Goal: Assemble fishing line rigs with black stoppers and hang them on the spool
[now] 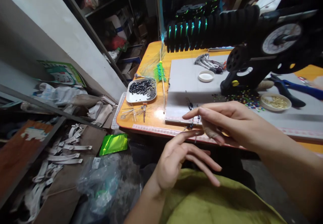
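My left hand [176, 158] is raised in front of the table edge, its index finger and thumb meeting on a thin line [195, 137] strung with small dark pieces. My right hand [227, 123] hovers just above and to the right, with its fingers stretched left and its thumb pressed near the same line. The two hands' fingertips almost touch. More of the line with dark pieces [189, 105] lies on the grey mat [184, 79] just behind. How the right hand grips the line is partly hidden.
On the orange table [151, 54] are a white tray of black beads [141, 89], a green tassel on a stick [159, 72], a white lid [206, 76], a dish of gold bits [275, 102], blue pliers [290, 86] and a black spool rack [214, 27]. Clutter and shelves fill the left.
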`<state>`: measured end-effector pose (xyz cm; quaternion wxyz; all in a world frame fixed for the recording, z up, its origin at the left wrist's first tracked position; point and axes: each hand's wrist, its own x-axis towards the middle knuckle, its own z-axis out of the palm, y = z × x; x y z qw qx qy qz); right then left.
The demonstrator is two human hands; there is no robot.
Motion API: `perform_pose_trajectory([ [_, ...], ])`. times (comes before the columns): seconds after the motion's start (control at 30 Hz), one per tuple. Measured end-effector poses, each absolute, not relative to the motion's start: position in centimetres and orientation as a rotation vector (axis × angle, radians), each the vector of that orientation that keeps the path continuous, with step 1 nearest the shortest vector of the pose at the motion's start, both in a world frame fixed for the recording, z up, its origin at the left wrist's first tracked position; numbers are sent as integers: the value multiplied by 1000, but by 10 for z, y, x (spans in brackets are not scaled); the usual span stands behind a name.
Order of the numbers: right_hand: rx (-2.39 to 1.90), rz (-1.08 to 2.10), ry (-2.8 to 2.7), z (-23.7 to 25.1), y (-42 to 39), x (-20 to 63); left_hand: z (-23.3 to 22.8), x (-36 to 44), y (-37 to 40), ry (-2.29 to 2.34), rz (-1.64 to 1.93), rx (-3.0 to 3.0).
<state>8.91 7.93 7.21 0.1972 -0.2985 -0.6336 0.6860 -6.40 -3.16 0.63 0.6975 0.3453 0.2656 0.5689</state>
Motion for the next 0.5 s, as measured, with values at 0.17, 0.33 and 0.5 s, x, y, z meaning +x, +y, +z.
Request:
perform_pose_trajectory([
  [0.17,-838,1874,-1856,74,82,90,14,-66,-14,647,1214,789],
  [0.33,-758,2146,-1605,70,82,84,17,-62,-15,761,1186,815],
  [0.5,-702,2428,-1055,67,75,73,2,-51,-24,629,1268,674],
])
